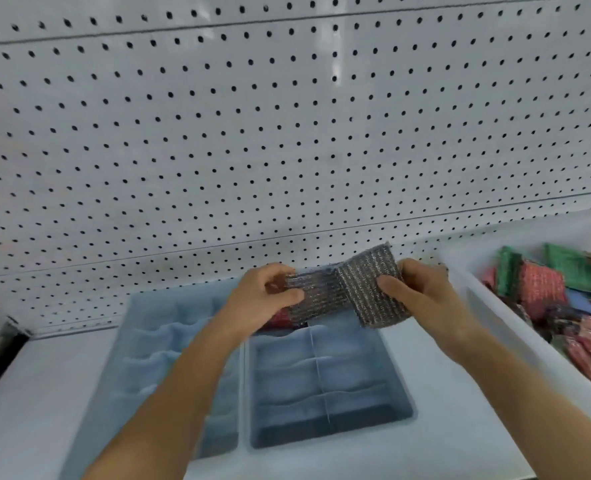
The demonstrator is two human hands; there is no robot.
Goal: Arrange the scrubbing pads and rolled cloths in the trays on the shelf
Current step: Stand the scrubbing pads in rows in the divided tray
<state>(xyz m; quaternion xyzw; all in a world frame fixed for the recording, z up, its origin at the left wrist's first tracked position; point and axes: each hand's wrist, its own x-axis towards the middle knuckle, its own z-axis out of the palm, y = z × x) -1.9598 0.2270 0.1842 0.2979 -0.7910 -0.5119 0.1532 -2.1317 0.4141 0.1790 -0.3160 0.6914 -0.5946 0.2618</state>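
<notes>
Two silver-grey scrubbing pads are held side by side above the back of the right blue tray (399,393). My left hand (262,299) pinches the left grey pad (316,301) at its left edge. My right hand (422,292) pinches the right grey pad (365,282), which is tilted with one corner up. The two pads touch or overlap in the middle. A red pad (280,320) shows under my left hand at the back of the tray. The left blue tray (155,334) with several dividers stands next to the right one.
A white bin (515,327) at the right holds several red and green scrubbing pads (543,292). Behind the trays rises a white pegboard wall (287,133). The white shelf surface (44,393) runs left of the trays; a dark gap lies at the far left edge.
</notes>
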